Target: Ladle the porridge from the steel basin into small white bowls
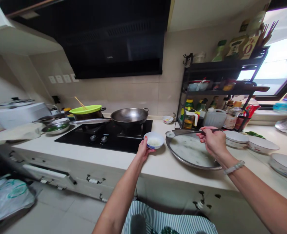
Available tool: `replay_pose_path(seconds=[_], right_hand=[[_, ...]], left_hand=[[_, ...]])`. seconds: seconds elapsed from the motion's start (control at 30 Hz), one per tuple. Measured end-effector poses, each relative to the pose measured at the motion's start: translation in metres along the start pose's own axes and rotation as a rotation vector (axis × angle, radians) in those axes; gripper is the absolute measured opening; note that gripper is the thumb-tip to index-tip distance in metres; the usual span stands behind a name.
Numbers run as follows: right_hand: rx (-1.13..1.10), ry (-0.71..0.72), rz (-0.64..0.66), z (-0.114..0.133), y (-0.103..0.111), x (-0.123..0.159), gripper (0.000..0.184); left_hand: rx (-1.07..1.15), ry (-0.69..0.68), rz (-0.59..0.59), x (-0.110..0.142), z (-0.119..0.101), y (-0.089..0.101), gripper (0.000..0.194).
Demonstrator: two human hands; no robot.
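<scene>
My left hand [144,150] grips the side of a small white bowl [159,143] with a blue mark; something pale lies inside it. In my right hand [213,141] is the dark handle of a ladle [170,134]. The ladle's scoop, which holds a little whitish stuff, is over the left rim of a wide metal basin [182,158]. Milky liquid with darker bits [193,148] fills much of that basin. Bowl and basin are close together but apart, the bowl to the left near the counter's front.
Left of the bowl is a black gas hob [85,138] with a wok [130,116] on it. A lime-green basin [86,109] with chopsticks stands behind. White dishes [263,144] line the right counter. A rack [214,92] with bottles stands against the wall, under a low range hood [114,39].
</scene>
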State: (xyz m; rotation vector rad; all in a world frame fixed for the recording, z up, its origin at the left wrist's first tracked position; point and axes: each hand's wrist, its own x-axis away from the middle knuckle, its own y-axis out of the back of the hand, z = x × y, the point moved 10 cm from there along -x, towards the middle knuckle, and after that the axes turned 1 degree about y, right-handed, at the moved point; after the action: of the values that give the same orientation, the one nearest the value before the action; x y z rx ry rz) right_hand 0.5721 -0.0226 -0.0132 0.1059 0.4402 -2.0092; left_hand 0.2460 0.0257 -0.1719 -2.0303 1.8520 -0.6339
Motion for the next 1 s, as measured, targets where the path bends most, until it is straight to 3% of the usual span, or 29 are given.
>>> replay_pose_path(seconds=[0.23, 0.43, 0.57, 0.73, 0.8, 0.9, 1.0], right_hand=[[0.006, 0.017, 0.120, 0.002, -0.042, 0.016, 0.009], [0.224, 0.235, 0.416, 0.009, -0.080, 0.046, 0.017], [0.347, 0.505, 0.600, 0.019, -0.094, 0.075, 0.017], [0.447, 1.046, 0.838, 0.042, -0.107, 0.129, 0.020], [0.455, 1.128, 0.879, 0.041, -0.107, 0.140, 0.022], [0.431, 1.046, 0.814, 0.037, -0.102, 0.133, 0.020], [0.354, 0.729, 0.641, 0.028, -0.089, 0.100, 0.016]], left_hand=[[-0.003, -0.011, 0.013, -0.002, 0.001, 0.001, 0.050], [0.005, -0.013, -0.004, -0.005, 0.002, 0.004, 0.046], [0.027, -0.021, -0.003, -0.006, 0.003, 0.005, 0.042], [0.021, -0.015, 0.008, -0.007, 0.005, 0.006, 0.045], [0.019, -0.008, 0.004, -0.007, 0.005, 0.006, 0.046], [0.018, 0.002, -0.005, -0.006, 0.005, 0.006, 0.047], [0.019, 0.009, -0.013, -0.003, 0.003, 0.005, 0.047]])
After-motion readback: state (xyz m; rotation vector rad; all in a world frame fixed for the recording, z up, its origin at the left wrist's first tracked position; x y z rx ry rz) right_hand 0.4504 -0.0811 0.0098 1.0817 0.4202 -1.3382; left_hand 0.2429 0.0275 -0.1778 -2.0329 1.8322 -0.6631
